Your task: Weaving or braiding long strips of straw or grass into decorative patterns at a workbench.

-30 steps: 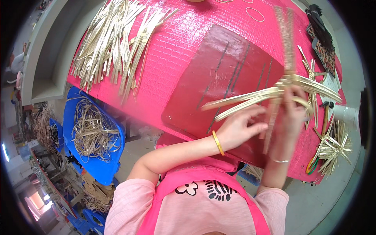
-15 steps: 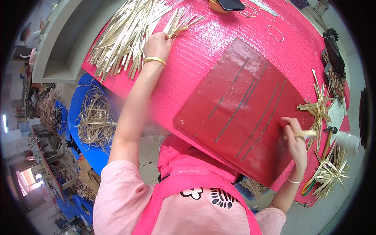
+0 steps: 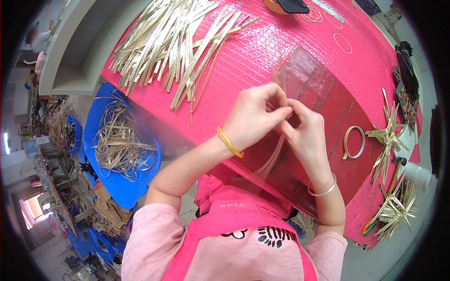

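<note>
My left hand (image 3: 257,113) and my right hand (image 3: 307,136) meet over the dark red board (image 3: 344,96), fingertips pinched close together. Between them they grip thin pale strips (image 3: 275,157), whose ends stick out above and below the fingers and look blurred; how many there are I cannot tell. A tan roll of tape (image 3: 346,145) rests on the board to the right of my right hand. Beyond my left hand, a loose pile of flat golden strips (image 3: 164,42) is spread over the pink table cover (image 3: 239,65).
A blue container (image 3: 124,189) of coiled strips stands left of the table. Star-shaped strip bundles (image 3: 388,133) and a hammer (image 3: 397,171) lie along the right edge. Rubber bands (image 3: 343,43) are at the far side. A grey box-like frame (image 3: 70,86) borders the upper left.
My left hand has come from the strip pile to the board, bringing strips. My right hand has let go of the tape roll, now lying on the board, and joined the left.
</note>
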### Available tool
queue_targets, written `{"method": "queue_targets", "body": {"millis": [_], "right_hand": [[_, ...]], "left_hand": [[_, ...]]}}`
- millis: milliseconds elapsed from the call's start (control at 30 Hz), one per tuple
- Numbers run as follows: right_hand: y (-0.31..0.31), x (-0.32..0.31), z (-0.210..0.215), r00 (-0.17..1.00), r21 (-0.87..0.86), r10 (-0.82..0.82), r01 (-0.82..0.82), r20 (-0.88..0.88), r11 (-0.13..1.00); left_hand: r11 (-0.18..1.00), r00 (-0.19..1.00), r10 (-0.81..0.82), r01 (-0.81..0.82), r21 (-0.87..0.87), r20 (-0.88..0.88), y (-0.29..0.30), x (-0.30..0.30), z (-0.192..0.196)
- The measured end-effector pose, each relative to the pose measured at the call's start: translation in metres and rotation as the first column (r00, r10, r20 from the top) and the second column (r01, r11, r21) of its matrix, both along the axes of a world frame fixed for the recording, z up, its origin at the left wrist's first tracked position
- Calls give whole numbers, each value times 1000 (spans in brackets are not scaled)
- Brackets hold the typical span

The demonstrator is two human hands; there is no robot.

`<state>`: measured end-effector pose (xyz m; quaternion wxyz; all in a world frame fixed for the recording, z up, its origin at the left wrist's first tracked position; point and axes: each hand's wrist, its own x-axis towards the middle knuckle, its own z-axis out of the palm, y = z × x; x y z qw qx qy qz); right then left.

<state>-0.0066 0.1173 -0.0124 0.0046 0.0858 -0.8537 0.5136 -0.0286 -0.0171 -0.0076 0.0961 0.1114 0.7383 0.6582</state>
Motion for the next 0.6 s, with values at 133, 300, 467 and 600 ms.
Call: {"method": "queue_targets", "body": {"millis": [133,300,467,600], "right_hand": [[20,-6,-12,880,-317,139,14,454,948],[33,2,-19,892,-467,60,176,447,867],[43,6,-18,917,-263,-86,200,390,944],[49,10,-15,904,-408,-66,255,422,877]], "left_hand": [[990,982,-139,139,10,127,-19,-12,0],[460,813,250,-578,-674,-526,-82,-111,-37],[551,969,230,-203,-809,-87,-97,-143,-34],[947,977,87,-21,-320,192,-82,-106,13]]}}
